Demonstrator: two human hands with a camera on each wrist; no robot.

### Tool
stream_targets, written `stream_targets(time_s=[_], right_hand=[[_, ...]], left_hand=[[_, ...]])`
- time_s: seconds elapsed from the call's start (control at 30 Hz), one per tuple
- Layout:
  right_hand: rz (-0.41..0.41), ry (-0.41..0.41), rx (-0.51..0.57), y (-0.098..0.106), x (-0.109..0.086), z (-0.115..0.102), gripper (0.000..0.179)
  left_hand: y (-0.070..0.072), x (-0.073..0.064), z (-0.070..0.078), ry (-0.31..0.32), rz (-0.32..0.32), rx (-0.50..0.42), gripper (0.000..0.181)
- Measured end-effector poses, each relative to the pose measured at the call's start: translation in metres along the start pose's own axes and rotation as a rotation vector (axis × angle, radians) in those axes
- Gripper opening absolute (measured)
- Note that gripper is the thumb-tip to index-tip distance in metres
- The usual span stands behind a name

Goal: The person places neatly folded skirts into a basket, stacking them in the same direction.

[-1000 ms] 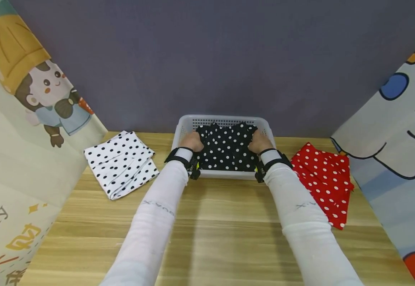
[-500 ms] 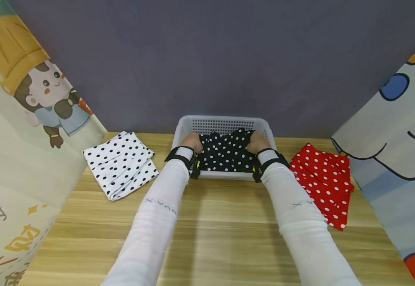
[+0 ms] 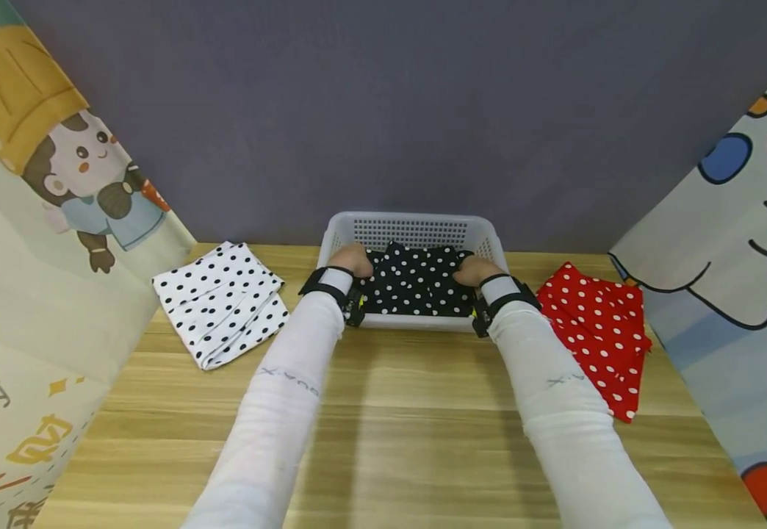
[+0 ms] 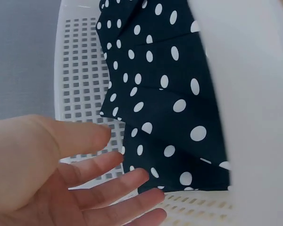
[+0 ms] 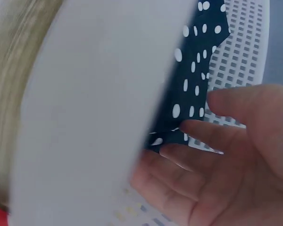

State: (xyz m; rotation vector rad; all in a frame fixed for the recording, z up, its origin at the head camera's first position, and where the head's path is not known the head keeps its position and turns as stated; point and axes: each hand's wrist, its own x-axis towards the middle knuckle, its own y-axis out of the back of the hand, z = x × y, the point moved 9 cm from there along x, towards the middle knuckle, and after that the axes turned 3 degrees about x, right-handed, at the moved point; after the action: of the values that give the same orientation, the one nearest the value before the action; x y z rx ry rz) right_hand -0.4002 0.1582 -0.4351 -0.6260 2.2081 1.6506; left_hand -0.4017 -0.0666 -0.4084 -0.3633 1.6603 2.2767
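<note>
A folded black cloth with white dots [image 3: 416, 283] lies inside a white plastic basket [image 3: 412, 322], a few creases running across it. At its left end is my left hand [image 3: 352, 261]; in the left wrist view the fingers [image 4: 118, 186] are spread and extended beside the cloth's edge, holding nothing. My right hand [image 3: 472, 271] is at the opposite end. In the right wrist view its fingers [image 5: 174, 174] are loosely extended, fingertips right at the cloth's edge, with no grip on it. The basket's near wall hides part of the cloth in both wrist views.
A folded white cloth with black dots [image 3: 221, 305] lies on the wooden table [image 3: 410, 426] to the left. To the right is a red cloth with white dots [image 3: 598, 334], partly behind the right sleeve. A dark grey panel [image 3: 383, 110] stands behind the basket.
Over the last second the black cloth has come down and nearer within the basket, baring more of its back wall. Both hands have let go of it and their fingers have loosened.
</note>
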Motion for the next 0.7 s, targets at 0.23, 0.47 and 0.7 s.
stream_targets(time_s=[0.23, 0.47, 0.7], right_hand=[[0.037, 0.130, -0.079, 0.008, -0.009, -0.014, 0.046], [0.174, 0.201, -0.052, 0.027, -0.050, -0.038, 0.022], [0.360, 0.293, -0.107, 0.031, -0.073, -0.046, 0.015]], left_hand=[[0.008, -0.018, 0.007, -0.052, -0.005, 0.036, 0.031], [0.019, -0.037, 0.018, -0.128, 0.067, 0.111, 0.020], [0.023, -0.052, 0.021, -0.228, 0.227, 0.134, 0.037]])
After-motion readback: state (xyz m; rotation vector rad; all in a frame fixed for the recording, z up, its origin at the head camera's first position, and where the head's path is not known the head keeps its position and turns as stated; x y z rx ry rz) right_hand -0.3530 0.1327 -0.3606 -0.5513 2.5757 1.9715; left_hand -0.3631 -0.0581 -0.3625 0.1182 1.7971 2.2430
